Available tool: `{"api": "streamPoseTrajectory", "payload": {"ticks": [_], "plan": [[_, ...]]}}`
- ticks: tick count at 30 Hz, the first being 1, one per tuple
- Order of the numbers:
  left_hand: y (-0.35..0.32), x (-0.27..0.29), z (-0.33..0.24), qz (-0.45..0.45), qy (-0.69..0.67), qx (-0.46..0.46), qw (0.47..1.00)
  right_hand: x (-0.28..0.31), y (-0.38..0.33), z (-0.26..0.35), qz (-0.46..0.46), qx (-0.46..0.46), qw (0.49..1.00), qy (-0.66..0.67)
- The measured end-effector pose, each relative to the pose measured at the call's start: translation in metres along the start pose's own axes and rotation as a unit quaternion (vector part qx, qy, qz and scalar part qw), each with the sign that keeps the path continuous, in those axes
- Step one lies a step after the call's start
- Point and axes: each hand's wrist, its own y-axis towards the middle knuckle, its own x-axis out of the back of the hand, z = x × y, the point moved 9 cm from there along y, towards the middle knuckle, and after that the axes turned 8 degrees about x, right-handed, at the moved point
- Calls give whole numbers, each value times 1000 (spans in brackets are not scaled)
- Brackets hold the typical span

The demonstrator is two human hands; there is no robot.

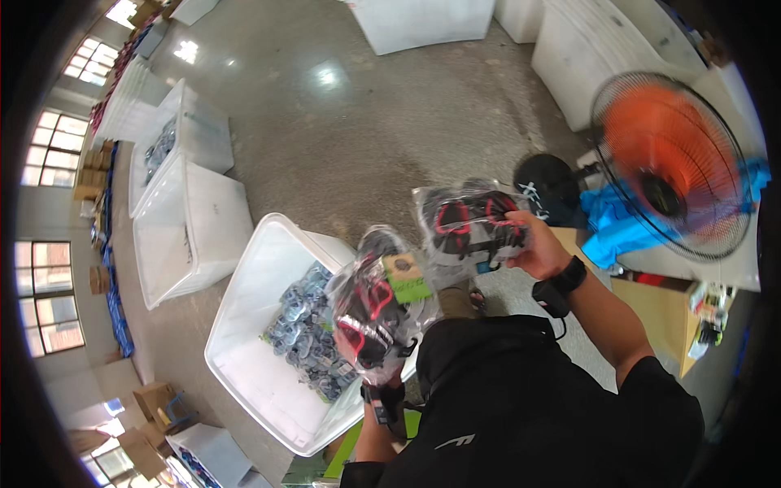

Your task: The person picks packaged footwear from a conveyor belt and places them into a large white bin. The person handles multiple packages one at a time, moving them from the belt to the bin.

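Note:
My right hand (541, 250) grips the edge of a clear plastic bag (476, 228) holding black items with red trim, their kind hard to make out. My left hand (392, 381) is mostly hidden beneath a second clear bag (376, 313) and supports it from below. Similar black and red contents show through this one, along with a green and yellow card. The two bags are close together in front of my body, the left one over the rim of a white bin (244, 370). Inside the bin lies a pile of bagged blue-grey items (313, 325).
More white bins (207, 236) stand at the left, and others (423, 24) farther off. To the right is a fan (671, 167) with orange blades, beside a blue cloth or bag (614, 224). A light wooden cabinet (651, 313) stands below the fan.

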Motion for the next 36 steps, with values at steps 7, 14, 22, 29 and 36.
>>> {"api": "streamPoseTrajectory", "payload": {"ticks": [7, 14, 22, 29, 36], "plan": [[147, -44, -93, -68, 419, -186, 886, 9, 118, 90, -40, 66, 997, 26], [313, -72, -162, 126, -404, 112, 899, 36, 210, 180, -224, 97, 970, 4], [438, -90, -279, 189, -404, 142, 884, 26, 321, 237, -276, 128, 953, 16], [586, -31, -317, 96, -326, 143, 930, -18, 479, 289, -287, 121, 950, 5], [706, 20, -427, 6, 4, -11, 1000, -129, 668, 378, -260, 109, 959, 9]]}}
